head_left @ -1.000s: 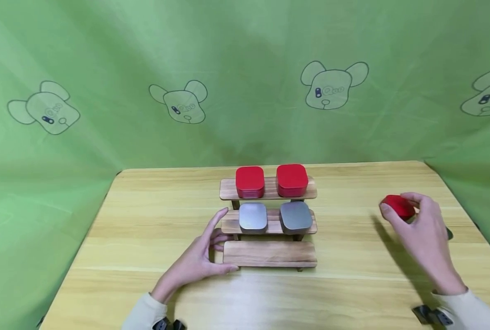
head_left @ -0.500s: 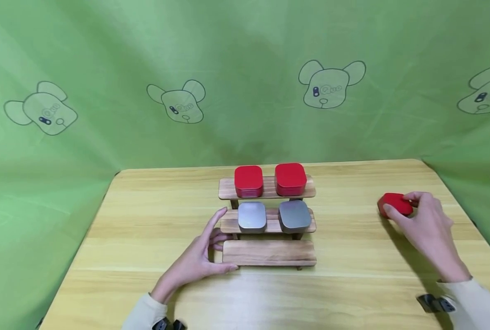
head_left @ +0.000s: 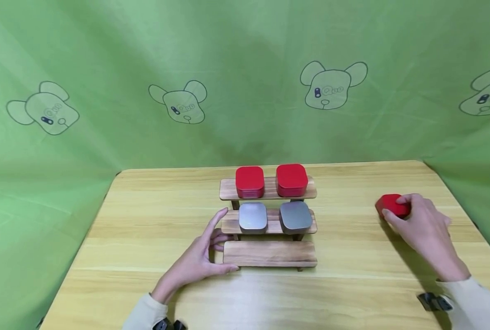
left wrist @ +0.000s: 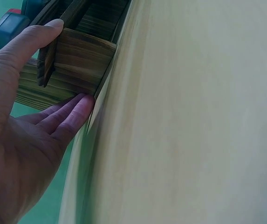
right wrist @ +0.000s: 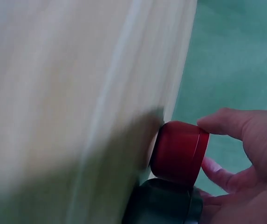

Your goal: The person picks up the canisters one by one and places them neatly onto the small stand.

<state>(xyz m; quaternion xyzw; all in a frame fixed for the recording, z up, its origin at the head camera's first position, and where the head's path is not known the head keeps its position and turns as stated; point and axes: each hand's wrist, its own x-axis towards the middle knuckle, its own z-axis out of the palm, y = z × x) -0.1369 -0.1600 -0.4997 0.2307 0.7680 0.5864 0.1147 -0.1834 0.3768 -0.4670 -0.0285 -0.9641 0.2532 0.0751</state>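
Note:
A three-step wooden stand (head_left: 269,254) stands mid-table. My left hand (head_left: 195,261) holds its left end, thumb at the bottom step's front edge and fingers behind; the left wrist view shows my hand (left wrist: 26,126) round the dark wood (left wrist: 84,58). Two red tins (head_left: 250,182) (head_left: 292,180) sit on the top step, two silver-grey tins (head_left: 253,217) (head_left: 295,216) on the middle one. On the right, my right hand (head_left: 426,231) pinches a red tin (head_left: 389,205) between thumb and fingers. Against this tin (right wrist: 177,151), in the right wrist view, is a dark green tin (right wrist: 163,203).
The bottom step of the stand is bare. A green curtain (head_left: 253,91) with printed bear heads hangs behind the wooden table (head_left: 154,206) and along its sides. My right hand's shadow falls on the table below it.
The right hand has moved slightly left with the red tin, and its shadow lies closer to the tin. A dark edge right of this hand is now hidden. The left hand has stayed put.

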